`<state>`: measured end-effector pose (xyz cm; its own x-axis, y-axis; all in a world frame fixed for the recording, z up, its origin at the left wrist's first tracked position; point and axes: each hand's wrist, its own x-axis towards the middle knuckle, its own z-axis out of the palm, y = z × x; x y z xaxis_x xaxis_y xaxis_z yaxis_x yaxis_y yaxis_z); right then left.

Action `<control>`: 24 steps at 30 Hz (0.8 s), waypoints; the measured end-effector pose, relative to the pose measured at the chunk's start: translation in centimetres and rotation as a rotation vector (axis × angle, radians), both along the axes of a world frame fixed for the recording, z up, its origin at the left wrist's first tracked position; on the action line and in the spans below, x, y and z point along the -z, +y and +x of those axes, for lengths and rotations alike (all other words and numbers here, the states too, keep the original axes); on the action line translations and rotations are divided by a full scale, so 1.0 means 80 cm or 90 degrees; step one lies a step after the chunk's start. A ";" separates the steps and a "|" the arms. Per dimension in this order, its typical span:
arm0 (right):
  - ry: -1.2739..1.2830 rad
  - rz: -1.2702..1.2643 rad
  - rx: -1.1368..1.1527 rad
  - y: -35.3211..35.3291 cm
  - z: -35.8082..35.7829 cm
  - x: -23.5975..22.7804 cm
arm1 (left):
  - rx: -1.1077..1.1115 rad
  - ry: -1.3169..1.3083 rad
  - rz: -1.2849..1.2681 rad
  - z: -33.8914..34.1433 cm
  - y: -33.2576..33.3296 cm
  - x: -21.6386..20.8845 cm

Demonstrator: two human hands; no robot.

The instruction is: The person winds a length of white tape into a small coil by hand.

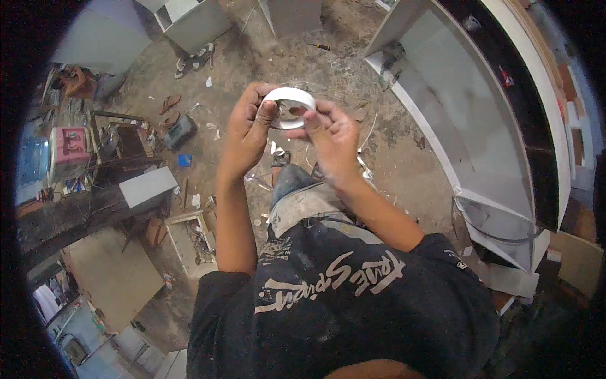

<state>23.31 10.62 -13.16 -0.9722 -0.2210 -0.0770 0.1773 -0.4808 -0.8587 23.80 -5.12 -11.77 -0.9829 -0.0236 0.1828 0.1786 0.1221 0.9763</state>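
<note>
Both my hands are raised in front of my body around a white roll of tape [289,95], a ring with an open middle. My left hand [246,132] grips its left side, the thumb pressed on the near rim and the fingers curled behind. At the right side, my right hand [336,142] has its thumb against the rim, with fingers curled beyond it. A thin pale strand [374,129] shows behind the right hand; whether it joins the roll, I cannot tell.
A large white-and-dark cabinet [467,76] lies along the right. Scraps and a screwdriver [320,46] litter the floor. At the left are a white block [148,187], a pink box [69,145] and a wooden tray [177,243]. Pale cabinets [196,28] stand at the far side.
</note>
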 end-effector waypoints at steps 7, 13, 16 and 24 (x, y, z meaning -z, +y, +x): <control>0.372 0.408 0.119 -0.003 0.004 -0.009 | 0.055 -0.013 -0.115 0.010 -0.009 -0.001; 0.331 0.487 -0.017 0.016 -0.015 -0.037 | 0.030 -0.017 -0.005 0.013 -0.003 -0.009; 0.267 0.364 0.045 0.007 -0.007 -0.011 | 0.029 -0.023 0.052 0.014 -0.002 -0.012; 0.100 0.091 0.008 -0.019 0.026 0.039 | 0.017 0.002 -0.006 0.006 -0.001 -0.008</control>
<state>25.36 9.11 -16.27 -0.9774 -0.2064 0.0457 0.0309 -0.3531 -0.9351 24.30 -5.21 -11.11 -0.9825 0.0051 0.1862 0.1853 0.1262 0.9745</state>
